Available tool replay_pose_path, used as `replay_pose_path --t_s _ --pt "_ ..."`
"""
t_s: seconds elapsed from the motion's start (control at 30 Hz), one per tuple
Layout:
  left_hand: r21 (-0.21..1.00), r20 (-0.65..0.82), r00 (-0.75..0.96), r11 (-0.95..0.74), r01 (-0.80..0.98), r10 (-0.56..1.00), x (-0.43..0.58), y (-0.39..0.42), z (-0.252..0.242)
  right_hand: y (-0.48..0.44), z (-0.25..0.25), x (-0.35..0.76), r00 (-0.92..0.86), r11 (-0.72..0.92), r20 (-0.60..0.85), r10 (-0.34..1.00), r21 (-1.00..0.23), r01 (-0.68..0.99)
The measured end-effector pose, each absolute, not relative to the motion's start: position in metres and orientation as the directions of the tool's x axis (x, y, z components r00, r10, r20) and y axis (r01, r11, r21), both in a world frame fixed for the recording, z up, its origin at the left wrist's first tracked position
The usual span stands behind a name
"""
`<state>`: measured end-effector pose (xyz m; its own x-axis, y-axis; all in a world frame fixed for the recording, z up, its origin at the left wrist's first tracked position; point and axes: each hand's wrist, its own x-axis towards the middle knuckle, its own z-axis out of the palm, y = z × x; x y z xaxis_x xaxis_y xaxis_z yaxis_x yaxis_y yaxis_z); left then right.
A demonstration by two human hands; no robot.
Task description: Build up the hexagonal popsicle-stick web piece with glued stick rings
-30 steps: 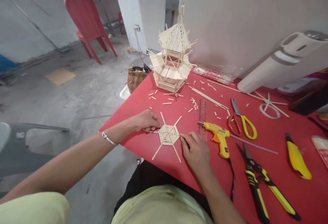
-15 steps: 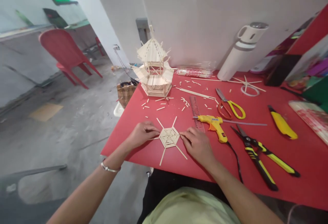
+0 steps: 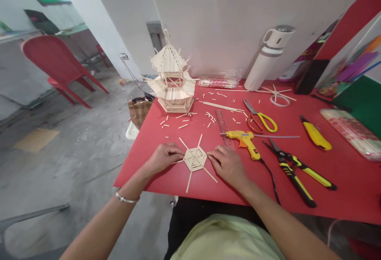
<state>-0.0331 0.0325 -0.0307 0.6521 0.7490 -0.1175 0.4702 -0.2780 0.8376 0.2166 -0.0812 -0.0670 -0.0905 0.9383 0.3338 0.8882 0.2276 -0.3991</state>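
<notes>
A hexagonal web of thin wooden sticks [image 3: 195,158], with spokes poking out, lies flat on the red table [image 3: 184,180] near its front edge. My left hand [image 3: 163,157] pinches the web's left spoke, fingers curled closed. My right hand [image 3: 228,165] pinches the right side of the web, fingers also closed. A tall pagoda model of sticks [image 3: 171,79] stands upright at the table's back left corner.
Right of my hands lie a yellow glue gun [image 3: 243,141] with its cord, a ruler [image 3: 222,124], scissors [image 3: 259,118], yellow-handled cutters [image 3: 297,170] and a yellow knife [image 3: 315,133]. Loose stick pieces litter the middle. A white flask [image 3: 268,59] stands at the back. A red chair [image 3: 56,67] stands on the floor, left.
The camera view has swung right and tipped up, showing more of the table's right side. Both hands stay pinched on the stick web, which has hardly moved.
</notes>
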Motion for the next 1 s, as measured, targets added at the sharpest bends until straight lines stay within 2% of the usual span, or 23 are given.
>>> replay_pose_path --t_s 1.0 --pt "0.829 -0.143 0.67 -0.282 0.484 0.728 -0.0368 0.0318 -0.0275 -0.0812 -0.0678 0.2177 -0.09 0.229 0.333 0.939 -0.406 0.885"
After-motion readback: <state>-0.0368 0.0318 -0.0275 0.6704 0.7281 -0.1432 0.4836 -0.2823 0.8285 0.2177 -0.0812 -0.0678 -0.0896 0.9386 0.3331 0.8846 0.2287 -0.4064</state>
